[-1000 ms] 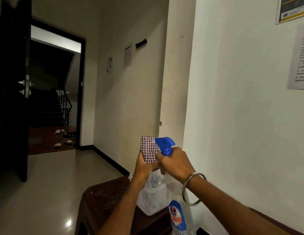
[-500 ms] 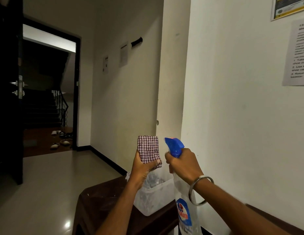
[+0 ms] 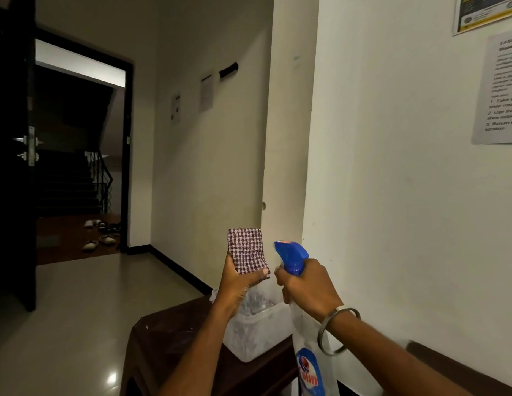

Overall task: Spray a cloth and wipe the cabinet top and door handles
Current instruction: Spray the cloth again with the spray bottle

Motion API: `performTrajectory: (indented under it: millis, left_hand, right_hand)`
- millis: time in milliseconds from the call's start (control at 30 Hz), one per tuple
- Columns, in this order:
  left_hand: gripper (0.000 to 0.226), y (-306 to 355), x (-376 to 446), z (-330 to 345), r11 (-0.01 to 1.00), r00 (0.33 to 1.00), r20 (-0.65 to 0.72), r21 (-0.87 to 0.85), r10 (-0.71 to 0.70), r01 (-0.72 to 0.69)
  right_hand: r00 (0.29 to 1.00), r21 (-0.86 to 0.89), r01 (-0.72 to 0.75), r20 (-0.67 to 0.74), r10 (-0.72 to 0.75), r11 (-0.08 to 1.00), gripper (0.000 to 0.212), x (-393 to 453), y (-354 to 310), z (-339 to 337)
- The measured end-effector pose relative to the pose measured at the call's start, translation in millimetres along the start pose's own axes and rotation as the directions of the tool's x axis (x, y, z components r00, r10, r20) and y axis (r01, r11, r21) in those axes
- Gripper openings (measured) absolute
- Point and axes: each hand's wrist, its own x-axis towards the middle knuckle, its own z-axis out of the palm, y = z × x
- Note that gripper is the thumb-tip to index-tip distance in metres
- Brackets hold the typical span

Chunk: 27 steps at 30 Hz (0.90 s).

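My left hand (image 3: 237, 284) holds a folded red-and-white checked cloth (image 3: 247, 248) upright at chest height. Just right of it my right hand (image 3: 307, 290) grips the neck of a clear spray bottle (image 3: 309, 358) with a blue trigger head (image 3: 292, 254); the nozzle points left at the cloth, a short gap away. A metal bangle (image 3: 337, 330) hangs on my right wrist. A dark brown cabinet edge (image 3: 460, 367) shows at the lower right along the wall; its top and door handles are out of view.
Below my hands a dark brown stool (image 3: 169, 341) carries a translucent plastic tub (image 3: 257, 332). The white wall (image 3: 392, 195) is close on the right with paper notices (image 3: 498, 90). An open dark door (image 3: 11, 155) and a stairway with sandals (image 3: 100, 232) lie far left.
The cloth and the spray head were touching a second ago; now they are apart, the bottle drawn to the right. My view has shifted slightly.
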Motion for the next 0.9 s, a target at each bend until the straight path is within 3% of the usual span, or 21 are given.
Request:
performTrajectory:
  millis: [300, 500, 900]
  left_hand:
    - [0.094, 2.9, -2.3, 0.7, 1.0, 1.0, -0.02, -0.023, -0.015, 0.014]
    - [0.05, 7.6, -2.6, 1.7, 0.949, 0.996, 0.002, -0.302, -0.089, 0.085]
    - [0.047, 17.1, -6.3, 2.9, 0.909, 0.989, -0.02, -0.397, -0.149, 0.129]
  right_hand:
    - [0.999, -0.043, -0.005, 0.035, 0.007, 0.999, 0.017, -9.9, 9.8, -11.5]
    - [0.993, -0.014, -0.004, 0.118, 0.006, 1.0, 0.017, -22.9, 9.3, 1.0]
    - [0.995, -0.028, -0.072, 0.065, 0.073, 0.997, 0.014, -18.8, 21.1, -6.8]
